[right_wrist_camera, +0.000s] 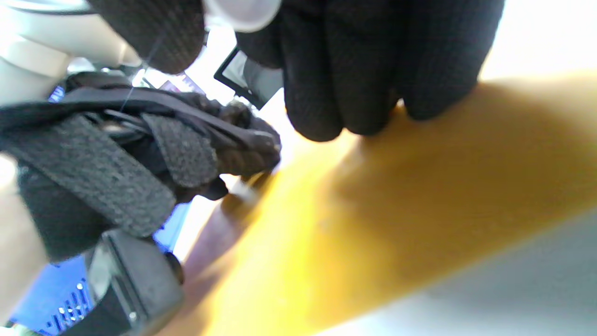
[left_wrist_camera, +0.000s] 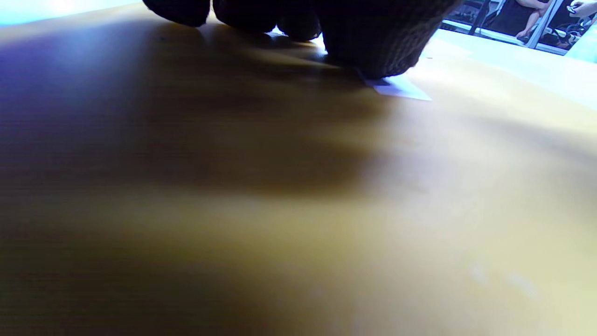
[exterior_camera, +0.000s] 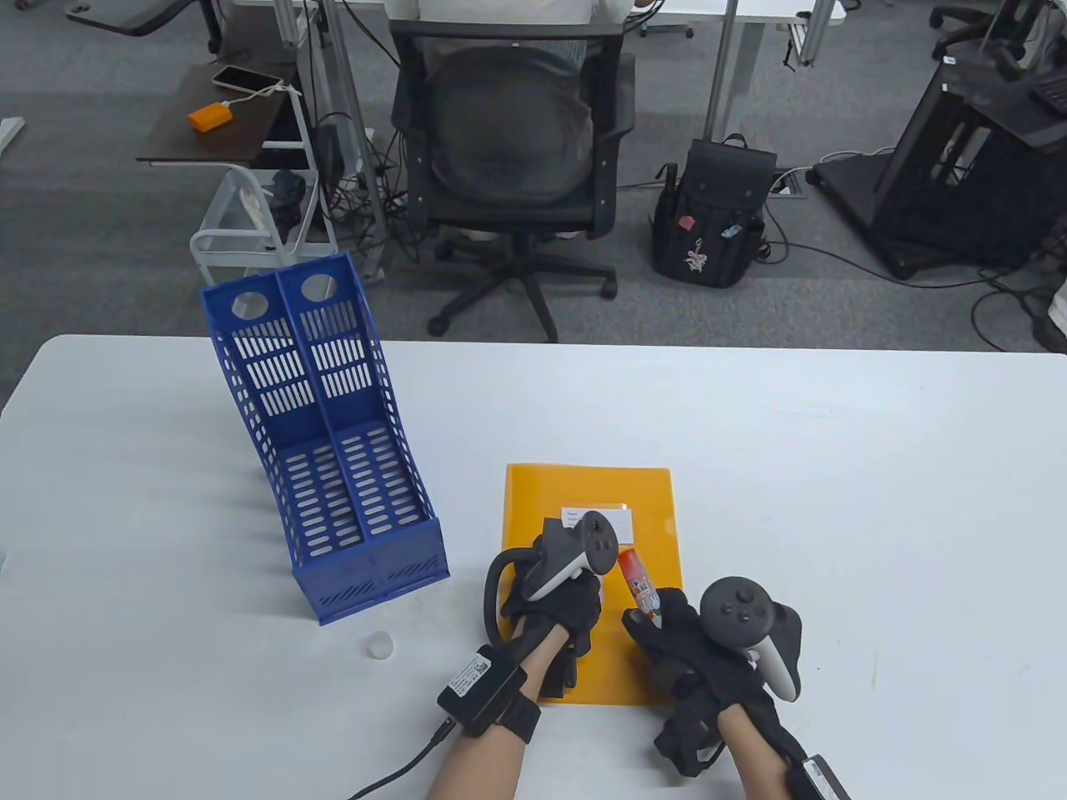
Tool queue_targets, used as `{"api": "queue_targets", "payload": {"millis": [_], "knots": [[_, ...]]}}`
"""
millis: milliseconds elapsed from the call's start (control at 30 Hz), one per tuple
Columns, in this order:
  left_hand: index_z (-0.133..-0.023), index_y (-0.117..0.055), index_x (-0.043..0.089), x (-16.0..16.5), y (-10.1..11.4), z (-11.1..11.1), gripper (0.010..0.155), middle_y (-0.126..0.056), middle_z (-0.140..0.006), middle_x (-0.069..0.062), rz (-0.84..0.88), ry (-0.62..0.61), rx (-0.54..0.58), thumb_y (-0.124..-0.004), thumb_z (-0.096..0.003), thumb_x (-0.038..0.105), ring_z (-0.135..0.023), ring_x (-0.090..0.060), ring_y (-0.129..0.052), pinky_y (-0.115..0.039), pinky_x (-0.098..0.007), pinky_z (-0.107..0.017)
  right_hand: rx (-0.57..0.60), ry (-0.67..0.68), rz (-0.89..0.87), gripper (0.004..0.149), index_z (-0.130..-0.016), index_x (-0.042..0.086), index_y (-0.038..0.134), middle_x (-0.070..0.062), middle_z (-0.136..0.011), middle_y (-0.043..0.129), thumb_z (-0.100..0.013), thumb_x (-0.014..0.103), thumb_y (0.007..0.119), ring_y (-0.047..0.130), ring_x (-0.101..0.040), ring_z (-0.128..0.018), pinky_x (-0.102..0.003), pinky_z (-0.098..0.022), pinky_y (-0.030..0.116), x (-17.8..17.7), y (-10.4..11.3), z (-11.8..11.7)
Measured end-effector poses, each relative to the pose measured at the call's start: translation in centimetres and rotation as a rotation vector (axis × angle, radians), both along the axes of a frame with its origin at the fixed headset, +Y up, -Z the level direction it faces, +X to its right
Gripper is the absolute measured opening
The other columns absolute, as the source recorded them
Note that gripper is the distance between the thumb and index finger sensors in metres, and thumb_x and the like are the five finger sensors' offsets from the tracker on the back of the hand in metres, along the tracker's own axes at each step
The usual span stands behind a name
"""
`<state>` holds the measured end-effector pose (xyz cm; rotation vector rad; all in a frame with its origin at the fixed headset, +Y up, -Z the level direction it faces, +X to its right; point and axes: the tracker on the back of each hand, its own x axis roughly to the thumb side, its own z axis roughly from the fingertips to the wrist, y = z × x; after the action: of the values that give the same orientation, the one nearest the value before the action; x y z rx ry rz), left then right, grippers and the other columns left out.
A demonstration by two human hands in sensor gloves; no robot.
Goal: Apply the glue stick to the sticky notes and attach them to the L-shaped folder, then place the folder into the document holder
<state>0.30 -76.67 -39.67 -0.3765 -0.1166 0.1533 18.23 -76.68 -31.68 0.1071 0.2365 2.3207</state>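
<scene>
**Hands on the folder, glue stick in the right**

Right hand, lower centre-right of the table view: fingers curled round the glue stick, which slants up and to the left, its orange tip just beside the left hand's tracker. In the right wrist view the curled fingertips sit right above the yellow sheet.

Left hand, lower centre: rests on the yellow L-shaped folder. In the left wrist view its fingertips press down on the white sticky note, fingers lying fairly flat, gripping nothing.

The sticky note lies on the upper middle of the folder, partly hidden by the left tracker. The folder lies flat on the white table, at bottom centre.

Blue document holder stands at centre left, well apart from the folder, two slots, both showing nothing inside. A small white cap lies on the table just below the holder.
</scene>
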Motion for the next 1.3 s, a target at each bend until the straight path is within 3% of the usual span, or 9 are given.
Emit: {"api": "queue_targets", "payload": {"millis": [333,567,667,967,1100,1300], "knots": [[-0.092,-0.068,0.029,-0.2,0.1,-0.7,0.043,-0.044,-0.116,-0.003,0.01,0.009,-0.062,-0.079,-0.0514,0.038,-0.106,-0.031,-0.049,-0.051,-0.059,-0.074,-0.003,0.002,-0.004,0.059,-0.091,0.001,0.061,-0.021,-0.082,0.086,-0.053,0.046,0.069,0.085,-0.041,-0.075,-0.052,-0.049,0.078,0.0,0.0,0.0],[-0.107,-0.046,0.036,-0.2,0.1,-1.1,0.063,-0.039,-0.116,-0.002,0.014,-0.006,-0.12,-0.077,-0.0523,0.038,-0.106,-0.031,-0.042,-0.046,-0.06,-0.076,-0.006,0.0,-0.01,0.059,-0.091,0.001,0.062,-0.02,-0.082,0.086,-0.053,0.046,0.069,0.085,-0.04,-0.075,-0.052,-0.049,0.078,0.1,0.0,-0.1],[-0.111,-0.034,0.032,-0.1,-0.1,-1.4,0.07,-0.031,-0.116,-0.002,0.013,-0.024,-0.178,-0.073,-0.0538,0.038,-0.106,-0.031,-0.035,-0.038,-0.06,-0.078,-0.004,-0.001,-0.009,0.059,-0.091,0.001,0.062,-0.02,-0.082,0.086,-0.053,0.047,0.069,0.085,-0.04,-0.075,-0.052,-0.049,0.078,0.1,0.0,-0.1],[-0.111,-0.031,0.03,-0.1,-0.2,-1.8,0.07,-0.025,-0.116,-0.001,0.002,-0.041,-0.225,-0.071,-0.0545,0.039,-0.106,-0.03,-0.03,-0.033,-0.061,-0.079,-0.005,-0.002,-0.012,0.059,-0.091,0.002,0.062,-0.02,-0.082,0.086,-0.053,0.047,0.069,0.085,-0.04,-0.074,-0.052,-0.049,0.078,0.2,0.0,-0.1],[-0.109,-0.022,0.038,-0.1,-0.2,-1.9,0.073,-0.024,-0.116,-0.002,-0.009,-0.047,-0.23,-0.07,-0.055,0.04,-0.106,-0.031,-0.029,-0.033,-0.061,-0.079,-0.005,-0.002,-0.011,0.059,-0.091,0.002,0.062,-0.02,-0.082,0.086,-0.053,0.047,0.069,0.085,-0.04,-0.075,-0.052,-0.049,0.078,0.2,0.0,-0.1],[-0.11,-0.029,0.041,-0.3,-0.3,-1.9,0.067,-0.019,-0.115,0.002,-0.005,-0.05,-0.269,-0.068,-0.0559,0.041,-0.106,-0.028,-0.024,-0.03,-0.06,-0.079,-0.006,-0.003,-0.011,0.059,-0.09,0.002,0.062,-0.02,-0.082,0.086,-0.053,0.047,0.069,0.085,-0.04,-0.074,-0.052,-0.049,0.078,0.2,0.0,-0.1]]}}
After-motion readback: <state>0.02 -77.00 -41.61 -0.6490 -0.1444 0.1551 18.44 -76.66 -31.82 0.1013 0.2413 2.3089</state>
